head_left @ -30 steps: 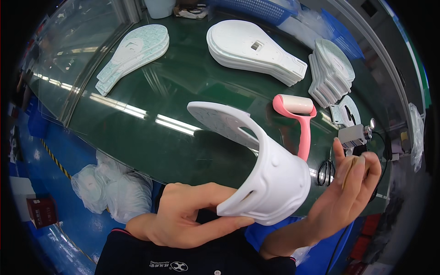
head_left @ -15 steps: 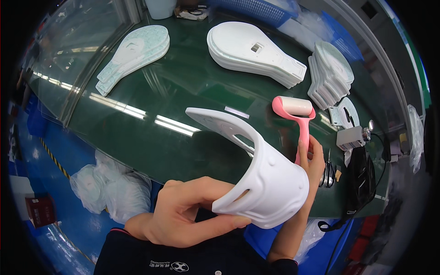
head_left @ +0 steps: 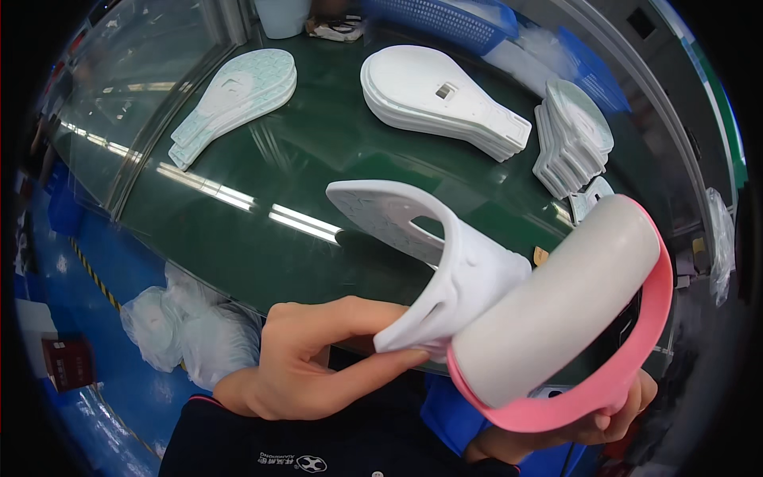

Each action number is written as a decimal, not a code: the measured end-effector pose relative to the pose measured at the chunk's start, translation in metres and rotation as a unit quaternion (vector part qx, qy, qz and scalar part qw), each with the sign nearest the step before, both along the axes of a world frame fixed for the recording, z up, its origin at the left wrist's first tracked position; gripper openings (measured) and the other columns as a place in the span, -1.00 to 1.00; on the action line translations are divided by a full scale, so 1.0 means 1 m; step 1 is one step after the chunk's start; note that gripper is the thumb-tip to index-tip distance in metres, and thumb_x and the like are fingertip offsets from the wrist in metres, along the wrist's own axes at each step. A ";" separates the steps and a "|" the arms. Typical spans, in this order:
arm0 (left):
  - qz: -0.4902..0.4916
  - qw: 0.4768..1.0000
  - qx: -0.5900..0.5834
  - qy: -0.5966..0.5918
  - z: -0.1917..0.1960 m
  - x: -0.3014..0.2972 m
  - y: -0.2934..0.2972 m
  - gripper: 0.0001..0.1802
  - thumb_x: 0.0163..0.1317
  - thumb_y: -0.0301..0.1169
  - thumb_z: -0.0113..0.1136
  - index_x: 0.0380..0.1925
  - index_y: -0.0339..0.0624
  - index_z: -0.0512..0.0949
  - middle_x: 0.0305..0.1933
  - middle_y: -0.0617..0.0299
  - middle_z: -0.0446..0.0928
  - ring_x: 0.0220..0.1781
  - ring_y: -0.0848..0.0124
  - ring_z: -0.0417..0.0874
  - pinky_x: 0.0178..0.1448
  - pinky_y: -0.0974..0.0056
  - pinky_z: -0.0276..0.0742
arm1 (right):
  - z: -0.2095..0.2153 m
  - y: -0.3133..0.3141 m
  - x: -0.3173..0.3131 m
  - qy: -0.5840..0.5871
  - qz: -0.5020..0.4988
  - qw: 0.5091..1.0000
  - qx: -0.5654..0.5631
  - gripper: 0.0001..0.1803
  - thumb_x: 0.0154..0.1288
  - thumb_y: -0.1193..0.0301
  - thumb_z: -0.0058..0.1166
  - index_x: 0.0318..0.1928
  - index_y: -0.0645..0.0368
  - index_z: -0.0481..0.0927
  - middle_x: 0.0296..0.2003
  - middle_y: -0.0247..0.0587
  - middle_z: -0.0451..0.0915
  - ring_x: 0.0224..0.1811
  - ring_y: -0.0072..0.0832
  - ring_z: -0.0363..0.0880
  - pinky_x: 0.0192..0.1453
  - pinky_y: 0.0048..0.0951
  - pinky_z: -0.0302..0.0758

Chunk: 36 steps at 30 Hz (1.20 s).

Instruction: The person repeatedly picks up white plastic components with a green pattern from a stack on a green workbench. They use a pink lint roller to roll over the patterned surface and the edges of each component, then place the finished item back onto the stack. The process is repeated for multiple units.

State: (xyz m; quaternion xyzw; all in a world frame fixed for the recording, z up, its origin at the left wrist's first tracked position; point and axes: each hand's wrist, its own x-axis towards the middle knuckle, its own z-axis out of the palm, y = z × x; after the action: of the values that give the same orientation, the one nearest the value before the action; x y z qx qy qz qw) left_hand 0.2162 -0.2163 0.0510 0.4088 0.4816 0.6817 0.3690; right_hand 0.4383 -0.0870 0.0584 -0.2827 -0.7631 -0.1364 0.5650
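My left hand (head_left: 322, 358) grips a white moulded shoe part (head_left: 433, 254), curved like a heel cup with a flat sole tongue pointing away over the green table (head_left: 262, 238). My right hand (head_left: 604, 417) holds a pink-framed roller (head_left: 564, 310) by its handle. The roller's white drum lies against the rounded end of the white part, close to the camera. Most of my right hand is hidden behind the roller's frame.
On the table lie a stack of pale green-white soles (head_left: 238, 99) at the far left, a stack of white soles (head_left: 437, 99) in the middle and smaller white pieces (head_left: 572, 135) at the right. A blue basket (head_left: 445, 16) stands at the back. White bags (head_left: 187, 334) lie on the blue floor.
My right hand took the pink roller off the table and lifted it up against the white part. My left hand kept hold of the part, now tilted closer.
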 end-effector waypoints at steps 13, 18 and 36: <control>-0.089 0.984 0.028 -0.151 0.001 0.004 0.001 -0.76 -0.02 -0.71 0.11 -0.28 -0.46 0.38 -0.34 0.03 0.52 -0.32 0.41 0.59 -0.24 0.42 0.57 | 0.010 0.015 -0.052 0.351 0.127 0.907 -0.198 -0.55 0.26 0.08 -0.24 -0.34 0.29 0.40 -0.54 -0.34 0.32 -0.68 -0.74 0.08 -0.69 -0.71 -0.07; -0.069 0.985 0.073 -0.141 0.000 0.003 0.000 -0.76 -0.03 -0.73 0.10 -0.29 -0.47 0.38 -0.34 0.00 0.52 -0.30 0.39 0.59 -0.22 0.41 0.57 | -0.007 0.012 -0.018 0.200 0.131 0.954 -0.180 -0.54 0.22 0.07 -0.20 -0.27 0.30 0.40 -0.48 -0.23 0.39 -0.57 -0.65 0.29 -0.60 -0.74 0.13; -0.069 0.991 0.034 -0.109 0.000 -0.001 -0.004 -0.73 -0.03 -0.71 0.12 -0.26 -0.42 0.39 -0.35 0.06 0.53 -0.32 0.44 0.59 -0.23 0.43 0.55 | -0.042 0.063 -0.019 0.093 0.052 0.909 -0.403 -0.77 0.23 0.41 -0.11 -0.19 0.32 0.46 -0.41 -0.40 0.41 -0.38 -0.71 0.30 -0.28 -0.70 0.24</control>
State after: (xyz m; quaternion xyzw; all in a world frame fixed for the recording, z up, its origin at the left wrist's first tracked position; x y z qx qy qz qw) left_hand 0.2154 -0.2203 0.0514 0.3769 0.3859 0.7111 0.4510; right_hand 0.4189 -0.0242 0.0161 -0.4574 -0.7107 0.2397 0.4777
